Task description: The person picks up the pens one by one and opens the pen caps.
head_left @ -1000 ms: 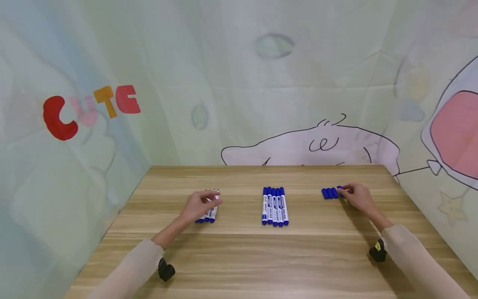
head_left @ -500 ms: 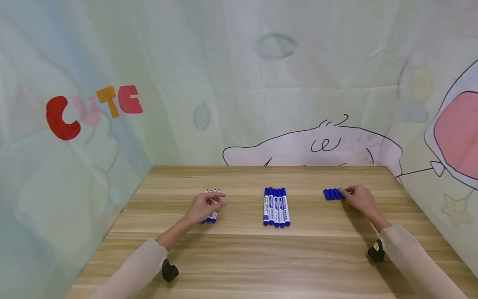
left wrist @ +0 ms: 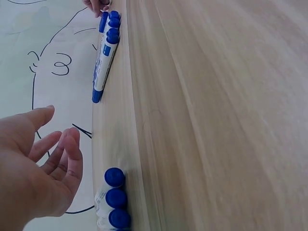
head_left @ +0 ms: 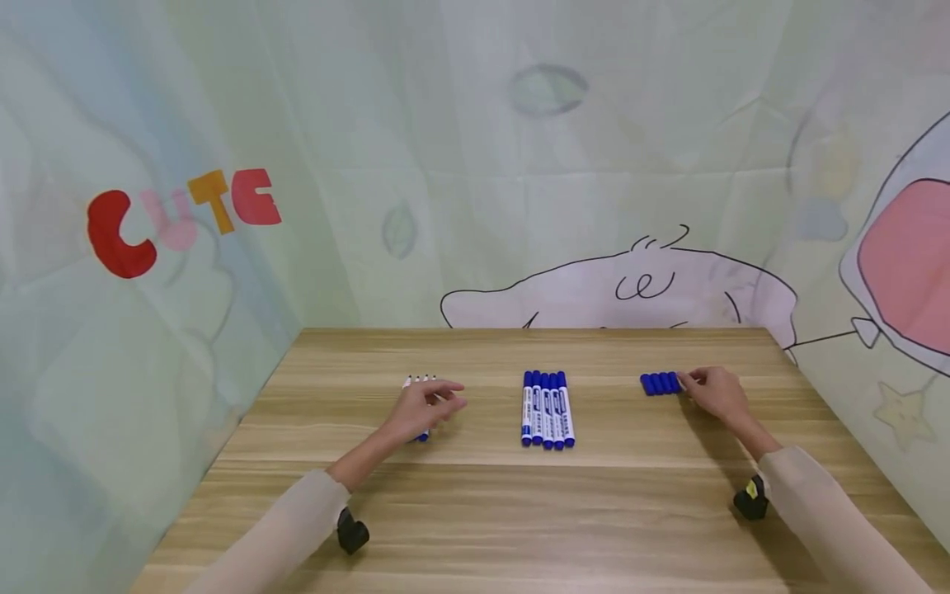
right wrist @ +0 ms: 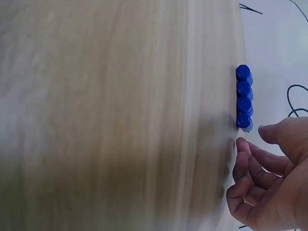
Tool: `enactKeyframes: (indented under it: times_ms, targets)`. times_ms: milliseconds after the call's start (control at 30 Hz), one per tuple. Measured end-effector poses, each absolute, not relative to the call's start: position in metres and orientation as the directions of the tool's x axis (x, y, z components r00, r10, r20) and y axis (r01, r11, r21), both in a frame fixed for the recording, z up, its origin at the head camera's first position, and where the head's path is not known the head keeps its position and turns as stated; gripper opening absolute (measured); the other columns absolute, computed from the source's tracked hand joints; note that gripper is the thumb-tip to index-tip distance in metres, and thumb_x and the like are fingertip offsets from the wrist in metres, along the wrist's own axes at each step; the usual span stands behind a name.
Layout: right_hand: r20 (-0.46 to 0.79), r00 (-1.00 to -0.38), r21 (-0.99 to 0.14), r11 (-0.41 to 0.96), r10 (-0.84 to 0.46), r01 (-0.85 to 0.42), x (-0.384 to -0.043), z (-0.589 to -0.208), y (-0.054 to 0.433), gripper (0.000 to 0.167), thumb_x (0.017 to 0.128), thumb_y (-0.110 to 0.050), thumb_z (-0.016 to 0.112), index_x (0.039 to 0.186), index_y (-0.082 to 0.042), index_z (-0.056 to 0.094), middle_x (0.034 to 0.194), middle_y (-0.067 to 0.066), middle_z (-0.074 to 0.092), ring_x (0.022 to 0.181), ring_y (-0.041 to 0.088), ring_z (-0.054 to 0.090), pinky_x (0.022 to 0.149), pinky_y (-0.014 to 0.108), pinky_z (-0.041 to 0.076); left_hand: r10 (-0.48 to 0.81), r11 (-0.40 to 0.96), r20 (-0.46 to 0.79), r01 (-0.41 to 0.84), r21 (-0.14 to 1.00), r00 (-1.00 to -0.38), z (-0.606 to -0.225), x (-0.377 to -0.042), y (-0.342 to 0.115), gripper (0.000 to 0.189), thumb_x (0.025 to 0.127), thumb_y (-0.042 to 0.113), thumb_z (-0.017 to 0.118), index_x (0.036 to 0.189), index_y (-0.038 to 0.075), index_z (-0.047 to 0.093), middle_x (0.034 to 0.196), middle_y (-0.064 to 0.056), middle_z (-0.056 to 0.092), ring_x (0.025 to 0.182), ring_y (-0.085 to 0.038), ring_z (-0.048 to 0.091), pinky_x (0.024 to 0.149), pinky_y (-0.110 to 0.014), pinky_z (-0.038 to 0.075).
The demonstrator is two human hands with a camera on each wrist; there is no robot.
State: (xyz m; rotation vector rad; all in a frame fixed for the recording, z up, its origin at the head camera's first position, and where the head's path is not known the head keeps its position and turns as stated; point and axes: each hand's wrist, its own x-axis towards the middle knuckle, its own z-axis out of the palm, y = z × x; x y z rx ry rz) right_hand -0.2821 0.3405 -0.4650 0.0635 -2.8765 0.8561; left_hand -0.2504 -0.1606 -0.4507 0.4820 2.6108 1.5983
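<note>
In the head view my left hand [head_left: 425, 410] hovers over several uncapped whiteboard markers [head_left: 418, 382], its thumb and fingers apart and holding nothing. Their blue ends [left wrist: 116, 198] show beside the hand in the left wrist view, while much of their white bodies is hidden. At the right, my right hand [head_left: 718, 392] lies just beside a tidy row of blue marker caps [head_left: 660, 384]. Seen from the right wrist, its thumb and loosely bent fingers stand a little apart from the nearest cap [right wrist: 244, 121], with nothing between them.
Between the hands lies a side-by-side row of several capped blue markers [head_left: 547, 410] on the wooden table [head_left: 519, 520]. Behind the table's far edge hangs a printed cloth backdrop [head_left: 475, 165].
My left hand has moved to the right over the uncapped markers. The right hand has brought the last cap against the row and let go of it, its fingers now just beside it.
</note>
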Motion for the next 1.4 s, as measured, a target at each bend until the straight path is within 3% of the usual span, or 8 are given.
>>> enactKeyframes:
  times_ms: [233,500,667,933,1133,1400]
  targets:
    - [0.145,-0.989,-0.55,0.829,-0.022,-0.099,-0.276,-0.467,0.347,0.041,0.103,-0.022,0.059,0.108,0.018,0.068,0.082,0.021,0.075,0.066,0.016,0.063,0.061,0.029,0.046,0.283,0.402,0.1,0.212,0.891,-0.954,-0.456,-0.251,-0.152,0.037,0.094,0.014,0.074,0.124,-0.008,0.067,0.098,-0.023,0.071,0.066,-0.022,0.064,0.052,-0.028,0.052]
    - [0.205,-0.978,-0.54,0.828,-0.044,-0.151,-0.265,-0.469,0.351,0.033,0.101,-0.018,0.061,0.109,0.014,0.07,0.101,0.03,0.074,0.092,0.043,0.07,0.075,0.043,0.056,0.324,0.42,0.076,0.215,0.882,-0.943,-0.469,-0.25,-0.142,0.042,0.095,0.019,0.073,0.126,-0.008,0.066,0.097,-0.016,0.072,0.067,-0.019,0.065,0.054,-0.026,0.053]
    - [0.237,-0.967,-0.577,0.787,-0.093,-0.217,-0.26,-0.459,0.346,0.033,0.101,-0.014,0.061,0.119,0.014,0.065,0.114,0.034,0.07,0.1,0.048,0.07,0.081,0.05,0.059,0.325,0.436,0.044,0.191,0.88,-0.945,-0.467,-0.253,-0.133,0.044,0.095,0.023,0.073,0.128,-0.005,0.065,0.099,-0.012,0.071,0.066,-0.017,0.063,0.054,-0.025,0.051]
    - [0.184,-0.967,-0.657,0.709,-0.177,-0.255,-0.259,-0.436,0.326,0.042,0.102,-0.016,0.062,0.133,0.013,0.057,0.127,0.034,0.065,0.114,0.048,0.066,0.079,0.021,0.056,0.332,0.442,-0.015,0.141,0.886,-0.943,-0.463,-0.26,-0.12,0.049,0.097,0.021,0.071,0.136,-0.005,0.059,0.111,-0.019,0.071,0.077,-0.024,0.069,0.066,-0.031,0.057]
    - [0.184,-0.955,-0.673,0.678,-0.234,-0.295,-0.256,-0.427,0.31,0.042,0.103,-0.015,0.061,0.135,0.012,0.057,0.129,0.032,0.065,0.114,0.046,0.067,0.084,0.027,0.059,0.299,0.45,-0.03,0.113,0.886,-0.954,-0.466,-0.265,-0.107,0.051,0.097,0.02,0.071,0.138,-0.006,0.057,0.117,-0.024,0.071,0.079,-0.024,0.073,0.07,-0.033,0.061]
    - [0.183,-0.933,-0.717,0.608,-0.309,-0.342,-0.25,-0.423,0.29,0.038,0.102,-0.01,0.062,0.132,0.012,0.058,0.125,0.03,0.068,0.11,0.041,0.07,0.083,0.016,0.054,0.313,0.457,-0.042,0.112,0.883,-0.949,-0.468,-0.271,-0.088,0.051,0.096,0.019,0.072,0.138,-0.004,0.057,0.115,-0.021,0.072,0.075,-0.015,0.069,0.068,-0.029,0.06]
